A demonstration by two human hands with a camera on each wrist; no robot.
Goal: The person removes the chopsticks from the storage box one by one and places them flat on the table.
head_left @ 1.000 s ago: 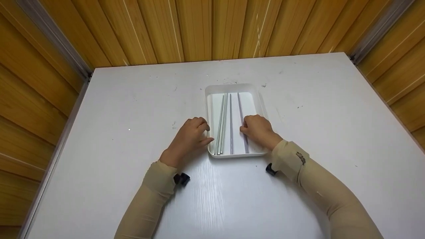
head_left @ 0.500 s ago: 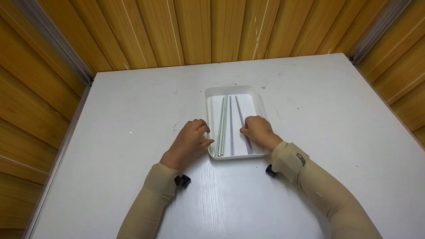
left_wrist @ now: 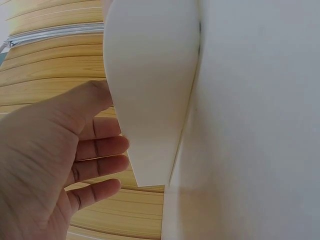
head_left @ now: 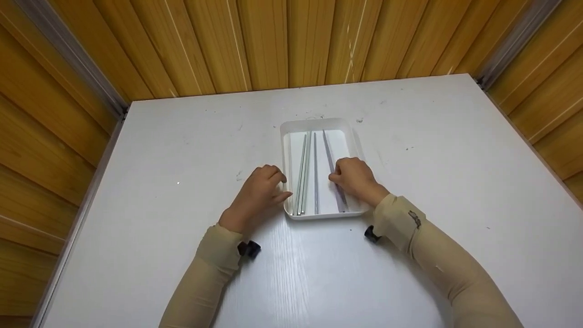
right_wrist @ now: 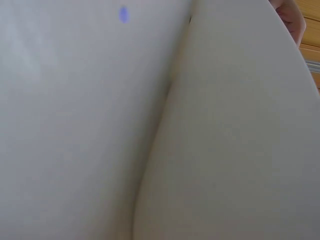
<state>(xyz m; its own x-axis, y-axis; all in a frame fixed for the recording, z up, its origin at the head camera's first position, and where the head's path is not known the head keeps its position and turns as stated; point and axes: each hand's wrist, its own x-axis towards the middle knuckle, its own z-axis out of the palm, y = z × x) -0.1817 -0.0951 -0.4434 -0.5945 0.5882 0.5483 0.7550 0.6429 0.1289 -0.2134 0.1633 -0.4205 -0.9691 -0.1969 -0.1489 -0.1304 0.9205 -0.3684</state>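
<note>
A white rectangular tray [head_left: 316, 217] holds several long thin sticks lying lengthwise. Pale green sticks [head_left: 302, 182] lie to the left, a purple stick [head_left: 316, 173] in the middle. Over the right side, my right hand [head_left: 357, 180] pinches another slim purple stick [head_left: 329, 152] between thumb and fingers; the hand hides its middle. My left hand [head_left: 262, 187] is at the left rim, fingers loosely bent, thumb over the edge. In the left wrist view, my left hand's fingertips [left_wrist: 117, 145] are right at the tray wall [left_wrist: 155, 95]. The right wrist view shows mainly the tray's outer wall [right_wrist: 230, 125].
The tray stands on a white table [head_left: 191, 136] marked with small dark specks. Wood-look panels [head_left: 268, 45] rise behind the table and along both sides, with metal corner posts [head_left: 86, 59]. Black wrist devices [head_left: 249, 249] are on both sleeves.
The purple stick in my right hand has tilted, its near end shifting right and its far end slightly left. My left hand holds its place at the rim.
</note>
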